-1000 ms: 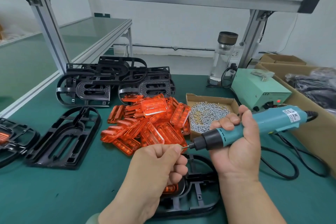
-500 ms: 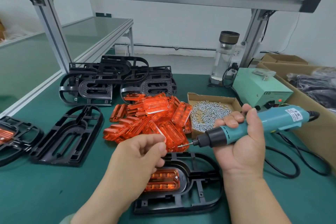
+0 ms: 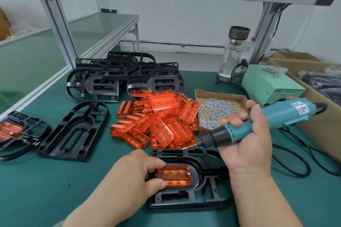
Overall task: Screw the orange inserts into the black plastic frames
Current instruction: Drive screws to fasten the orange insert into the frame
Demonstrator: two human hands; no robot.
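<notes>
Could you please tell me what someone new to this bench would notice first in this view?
The bright pile of orange inserts in the middle of the green bench stands out most. Just right of it, the right hand grips a teal electric screwdriver, its tip aimed left. Nearest the camera, the left hand pinches a seated insert in a black frame.

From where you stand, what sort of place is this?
Most likely a small factory assembly bench: a heap of identical orange inserts, a box of loose screws and a corded electric screwdriver all point to repeated hand assembly.
</notes>
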